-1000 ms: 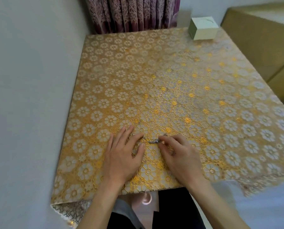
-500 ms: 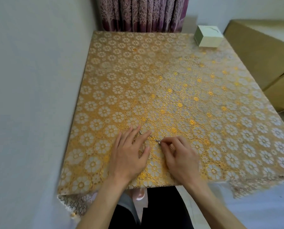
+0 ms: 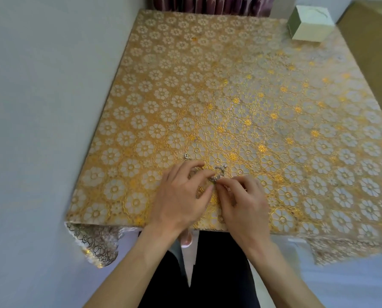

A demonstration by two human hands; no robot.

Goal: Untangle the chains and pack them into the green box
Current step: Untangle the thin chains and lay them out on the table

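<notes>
Grey plain wall (image 3: 30,107) along the left. Table under a gold plastic tablecloth with white flower pattern (image 3: 154,90). Left hand (image 3: 181,196) near the front edge, fingers curled, thumb and fingertips pinching the tangle of thin silvery metal chains (image 3: 219,172). A loose strand end with a small clasp (image 3: 186,156) lies just beyond its index finger. Right hand (image 3: 244,204) close beside the left, thumb and forefinger pinching the same tangle from the other side. Pale green rectangular cardboard box (image 3: 307,25) at far right corner, well apart from the chains. Tan upholstered furniture (image 3: 372,52) beside the table.
</notes>
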